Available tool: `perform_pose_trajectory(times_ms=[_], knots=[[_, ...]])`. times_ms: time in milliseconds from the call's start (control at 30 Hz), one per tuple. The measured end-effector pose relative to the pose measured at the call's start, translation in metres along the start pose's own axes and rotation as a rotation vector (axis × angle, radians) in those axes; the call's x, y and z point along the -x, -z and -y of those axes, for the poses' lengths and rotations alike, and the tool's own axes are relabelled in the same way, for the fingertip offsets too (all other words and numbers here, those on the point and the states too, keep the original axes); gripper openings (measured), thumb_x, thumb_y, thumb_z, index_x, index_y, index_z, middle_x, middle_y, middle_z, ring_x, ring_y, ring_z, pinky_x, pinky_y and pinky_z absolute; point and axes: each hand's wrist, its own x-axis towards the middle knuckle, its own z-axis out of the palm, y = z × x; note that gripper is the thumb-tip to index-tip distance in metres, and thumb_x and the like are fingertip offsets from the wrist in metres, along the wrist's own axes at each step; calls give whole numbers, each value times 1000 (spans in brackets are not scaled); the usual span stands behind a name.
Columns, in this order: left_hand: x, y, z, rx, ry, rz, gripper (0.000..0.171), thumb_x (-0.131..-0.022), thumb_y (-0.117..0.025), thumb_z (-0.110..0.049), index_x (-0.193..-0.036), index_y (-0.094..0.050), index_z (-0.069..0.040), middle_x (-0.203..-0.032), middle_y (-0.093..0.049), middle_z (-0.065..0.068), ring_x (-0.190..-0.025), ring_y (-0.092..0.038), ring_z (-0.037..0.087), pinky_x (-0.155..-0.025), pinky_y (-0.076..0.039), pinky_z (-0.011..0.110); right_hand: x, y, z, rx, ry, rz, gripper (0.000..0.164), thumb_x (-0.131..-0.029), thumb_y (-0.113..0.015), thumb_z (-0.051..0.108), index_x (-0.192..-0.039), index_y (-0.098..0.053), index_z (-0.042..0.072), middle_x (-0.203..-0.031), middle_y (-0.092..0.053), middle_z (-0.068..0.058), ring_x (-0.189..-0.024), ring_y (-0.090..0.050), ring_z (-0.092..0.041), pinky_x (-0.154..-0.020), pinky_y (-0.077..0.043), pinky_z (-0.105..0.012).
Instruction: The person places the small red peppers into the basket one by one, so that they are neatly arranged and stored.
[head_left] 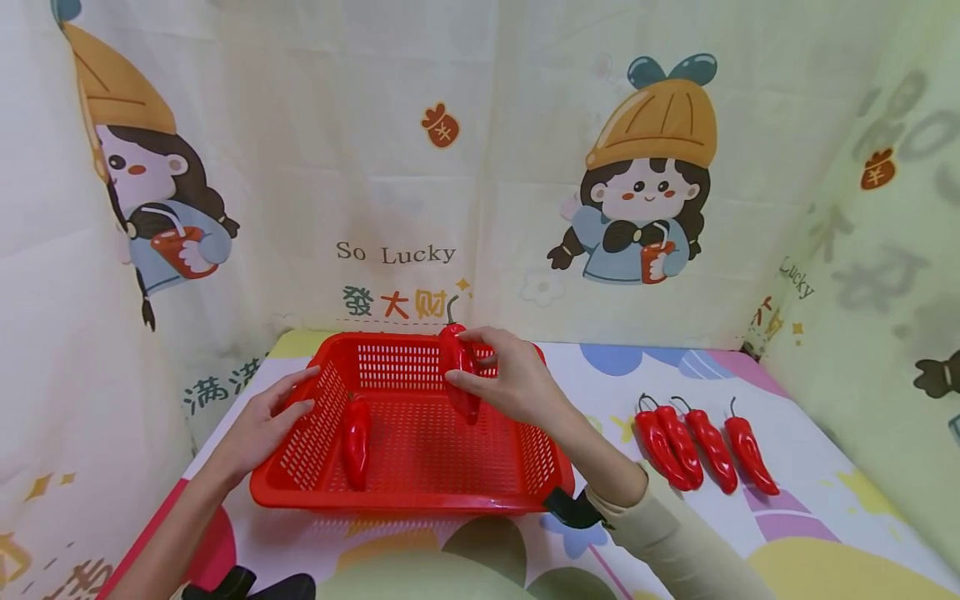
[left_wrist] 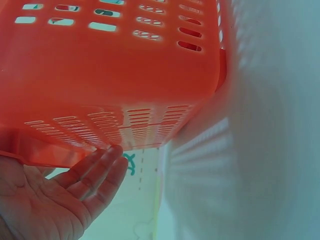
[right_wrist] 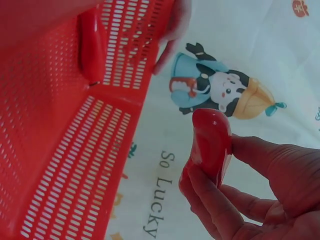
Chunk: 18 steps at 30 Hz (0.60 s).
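Observation:
Over the red plastic basket (head_left: pixel 412 502), my right hand (head_left: pixel 517 379) holds a red chili pepper (head_left: pixel 459 367) upright, its green stem pointing up. In the right wrist view, the thumb and fingers of my right hand (right_wrist: pixel 270 195) pinch this glossy pepper (right_wrist: pixel 212 140) from both sides. A second red pepper (head_left: pixel 357 442) lies inside the basket near its left wall. At the basket's left rim rests my left hand (head_left: pixel 266 421). The left wrist view shows my left hand (left_wrist: pixel 65 200) with straight fingers against the outside of the slotted basket wall (left_wrist: pixel 110 80).
Several red peppers (head_left: pixel 705 446) lie side by side on the patterned tabletop (head_left: pixel 600 392), right of the basket. A cream printed cloth (head_left: pixel 510 208) hangs behind the table and along both sides.

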Motion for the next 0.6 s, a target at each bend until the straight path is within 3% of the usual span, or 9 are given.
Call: perform_pose_trajectory(times_ms=[333, 600], knots=[[2, 1, 0, 9, 9, 4, 66, -104, -59, -23, -162, -28, -17, -148, -46, 29, -104, -67, 31, -71, -64, 41, -12, -13, 7, -68, 27, 87, 50, -89, -82, 25, -133, -63, 9, -126, -66, -6, -97, -73, -23, -75, -62, -29], [2, 2, -1, 17, 4, 15, 65, -104, -59, -23, -162, -29, -15, -146, -47, 30, -99, -70, 30, -71, -64, 42, -25, -26, 10, -86, -17, 148, 50, -89, -81, 24, -133, -63, 8, -130, -65, -6, -103, -71, -23, -82, -61, -30]])
